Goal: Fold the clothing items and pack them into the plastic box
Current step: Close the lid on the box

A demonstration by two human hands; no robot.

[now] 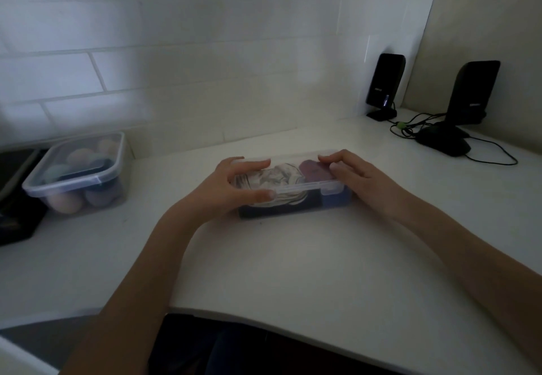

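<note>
White tiled wall closes off the far side of the table [293, 257], and a plain panel closes the right corner. We find the plastic box [293, 195] near the table's middle, lid [281, 169] on, with folded clothing items [275, 176] visible through it: a pale patterned piece at centre, a purple one to the right, dark and blue fabric along the front wall.

Our left hand [231, 187] clasps the box's left end, fingers over the lid's far edge and thumb on the near edge; its grip is closed around that end. Our right hand [355, 172] rests on the right end, fingertips pressing the lid top, thumb side hidden, so we cannot tell whether it grasps or only presses.

Open surface lies in front of the box up to the table's curved near edge. To the left, well apart, stands a second lidded container [79, 172] holding rounded items. Two black speakers [385, 84] and their cables [487, 154] occupy the far right corner.
</note>
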